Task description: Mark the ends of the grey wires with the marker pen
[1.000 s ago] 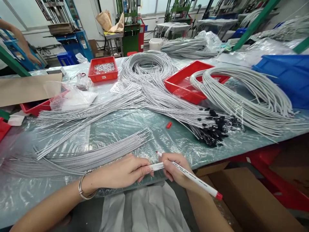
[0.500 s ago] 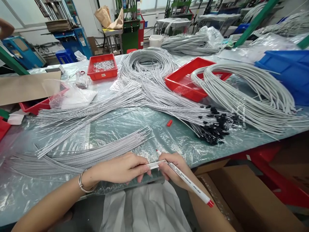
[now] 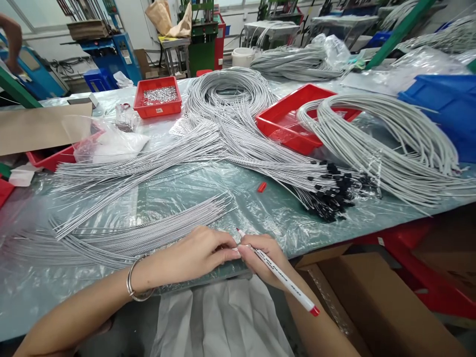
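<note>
Marker [image 3: 283, 277] held in right hand [image 3: 265, 269]; thin wires [image 3: 236, 249] pinched by left hand [image 3: 197, 252].
Uncapped tip [image 3: 239, 230] should be kept clear; wires should be gripped evenly.

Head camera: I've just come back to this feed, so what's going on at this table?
A person has both hands together at the near edge of the table. The right hand holds an uncapped marker, its red tip pointing up and away. The left hand meets it at the fingertips, pinching thin pale strands, mostly hidden. Beyond lie a small red piece and wires with black ends.
</note>
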Tool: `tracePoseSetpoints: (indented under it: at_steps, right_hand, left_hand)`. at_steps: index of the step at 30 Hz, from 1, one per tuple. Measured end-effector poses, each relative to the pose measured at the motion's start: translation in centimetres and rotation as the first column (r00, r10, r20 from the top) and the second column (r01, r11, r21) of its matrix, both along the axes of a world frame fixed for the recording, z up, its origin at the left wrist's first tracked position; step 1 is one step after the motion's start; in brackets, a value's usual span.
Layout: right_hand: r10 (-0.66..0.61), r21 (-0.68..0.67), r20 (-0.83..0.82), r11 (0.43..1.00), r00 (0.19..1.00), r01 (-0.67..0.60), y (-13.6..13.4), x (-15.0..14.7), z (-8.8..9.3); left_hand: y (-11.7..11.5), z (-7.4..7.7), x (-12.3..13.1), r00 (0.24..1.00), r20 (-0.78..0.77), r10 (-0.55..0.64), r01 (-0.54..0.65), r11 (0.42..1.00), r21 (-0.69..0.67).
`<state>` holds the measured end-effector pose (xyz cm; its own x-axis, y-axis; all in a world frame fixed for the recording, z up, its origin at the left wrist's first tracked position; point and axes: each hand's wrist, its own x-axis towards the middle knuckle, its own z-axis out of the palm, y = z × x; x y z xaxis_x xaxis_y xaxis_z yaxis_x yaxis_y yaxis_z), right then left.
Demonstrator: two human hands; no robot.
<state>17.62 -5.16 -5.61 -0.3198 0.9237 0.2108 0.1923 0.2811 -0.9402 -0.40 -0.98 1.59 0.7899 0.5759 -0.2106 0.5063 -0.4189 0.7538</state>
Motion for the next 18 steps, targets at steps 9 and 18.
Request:
tracePoseSetpoints:
  at_steps: [9, 18]
  right_hand:
    - [-0.034, 0.085, 0.032, 0.996, 0.999, 0.031, 0.1, 0.0, 0.0]
    - [-0.357, 0.377, -0.120, 0.847, 0.926, 0.375, -0.5, -1.5, -1.7]
  left_hand:
    - [0.2, 0.3, 0.0, 1.000, -0.011, 0.017, -0.018, 0.980, -0.198]
    - [1.5, 1.1, -0.4, 0.981, 0.050, 0.189, -0.156, 0.910, -0.384]
